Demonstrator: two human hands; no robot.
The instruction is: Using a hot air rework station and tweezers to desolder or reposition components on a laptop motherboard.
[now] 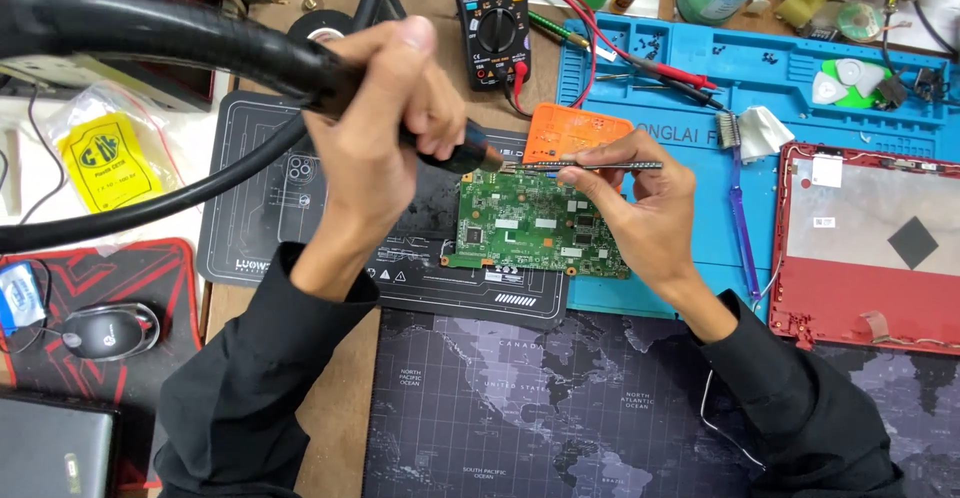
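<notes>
Two hands work over one green circuit board. The left hand has its grip wrapped tight around the black handle of a hot-air tool, whose nozzle points down at the board's upper edge; a thick black hose runs away from it to the upper left. The right hand pinches a pair of slim metal tweezers between thumb and fingers, tips meeting the nozzle just above the board. The board lies flat on the worktop, half on a dark grey work mat and half on a blue repair mat.

Just behind the tweezers lies a small orange card with fine print. A black multimeter stands beyond it, red leads trailing right. At the right edge lies a red laptop shell with small white stickers and a dark diamond patch. Far left, a clear plastic bag carries a yellow label. A black computer mouse sits on a red-and-black pad, and a dark world-map mat covers the near worktop.
</notes>
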